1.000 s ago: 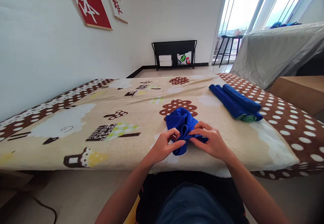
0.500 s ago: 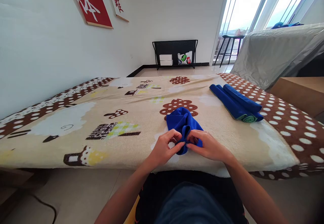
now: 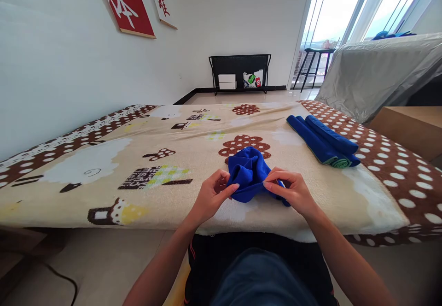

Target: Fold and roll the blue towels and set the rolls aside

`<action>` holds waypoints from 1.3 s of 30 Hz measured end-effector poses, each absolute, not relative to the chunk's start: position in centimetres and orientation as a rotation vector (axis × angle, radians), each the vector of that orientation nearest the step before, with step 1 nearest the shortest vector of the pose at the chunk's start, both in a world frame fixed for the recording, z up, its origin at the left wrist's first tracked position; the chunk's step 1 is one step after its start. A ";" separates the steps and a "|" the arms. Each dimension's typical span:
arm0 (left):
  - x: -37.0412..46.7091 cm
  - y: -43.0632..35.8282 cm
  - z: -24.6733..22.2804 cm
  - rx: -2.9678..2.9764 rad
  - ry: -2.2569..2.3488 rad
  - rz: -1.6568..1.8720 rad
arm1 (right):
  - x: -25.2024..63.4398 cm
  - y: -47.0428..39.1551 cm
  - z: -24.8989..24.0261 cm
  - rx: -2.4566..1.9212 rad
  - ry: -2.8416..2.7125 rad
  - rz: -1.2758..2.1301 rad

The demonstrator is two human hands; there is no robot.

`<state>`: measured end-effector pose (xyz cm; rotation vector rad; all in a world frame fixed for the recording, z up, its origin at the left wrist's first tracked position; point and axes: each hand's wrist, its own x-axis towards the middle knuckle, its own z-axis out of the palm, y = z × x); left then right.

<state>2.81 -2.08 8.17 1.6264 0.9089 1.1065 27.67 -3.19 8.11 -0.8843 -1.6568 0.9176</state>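
A crumpled blue cloth (image 3: 247, 172) lies near the front edge of the patterned cream blanket (image 3: 193, 149). My left hand (image 3: 214, 193) pinches its left side between thumb and fingers. On the cloth's near right side, my right hand (image 3: 289, 190) pinches the edge, and a corner of the cloth hangs out beneath those fingers. Folds stand up in the middle of the cloth between both hands. To the right, rolled blue cloths (image 3: 322, 141) lie side by side, one showing a green spiral end.
The blanket has a brown polka-dot border (image 3: 397, 167). A cardboard box (image 3: 407, 128) and a plastic-covered piece of furniture (image 3: 376, 71) stand at the right. Beyond the blanket is a black rack (image 3: 240, 64); a wall runs along the left.
Both hands have moved apart, left and right, each keeping a pinch on the blue cloth. Its gathered near edge is now spread wider between them.
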 end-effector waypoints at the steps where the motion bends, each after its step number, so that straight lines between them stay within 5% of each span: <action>1: 2.7 -2.1 8.2 1.602 0.899 1.105 | 27.6 -3.2 8.1 -0.898 -1.635 0.925; 10: 0.5 -2.0 8.2 1.785 0.921 0.942 | 28.7 -2.1 7.6 -0.980 -1.316 0.885; 23: -3.9 2.0 6.5 1.936 1.721 1.589 | 31.0 -1.8 8.5 -0.902 -1.161 0.681; 32: -3.0 2.4 8.5 1.010 0.975 1.577 | 32.2 -2.7 9.0 -1.017 -1.346 0.581; 39: -5.9 0.2 10.7 1.373 1.074 1.534 | 36.0 -3.8 10.5 -1.086 -1.589 0.460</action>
